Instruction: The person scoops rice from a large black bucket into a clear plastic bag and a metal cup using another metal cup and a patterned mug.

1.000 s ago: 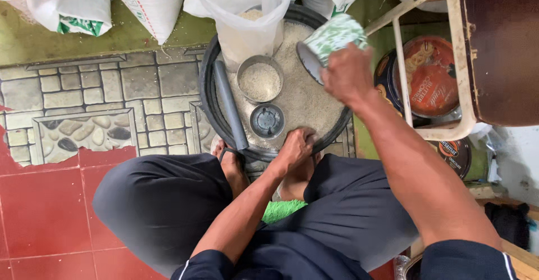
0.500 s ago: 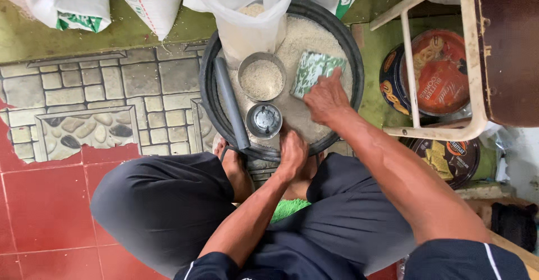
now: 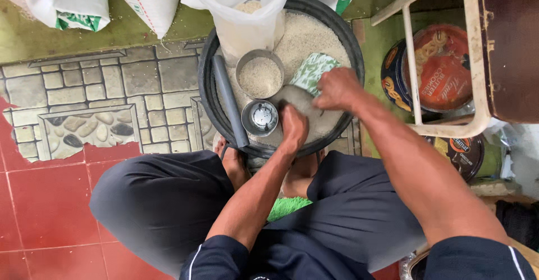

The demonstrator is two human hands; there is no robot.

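Even soft daylight, sharp pic, slight wide-angle bend at edges.

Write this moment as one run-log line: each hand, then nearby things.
left hand: on rice in tub | right hand: gripping green-patterned scoop | nearby: rice-filled tin, empty tin

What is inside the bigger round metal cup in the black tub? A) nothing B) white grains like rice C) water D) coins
B: the bigger metal cup is full of small white grains, the same as the pile filling the black tub around it, while the smaller cup beside it shows its bare metal bottom.
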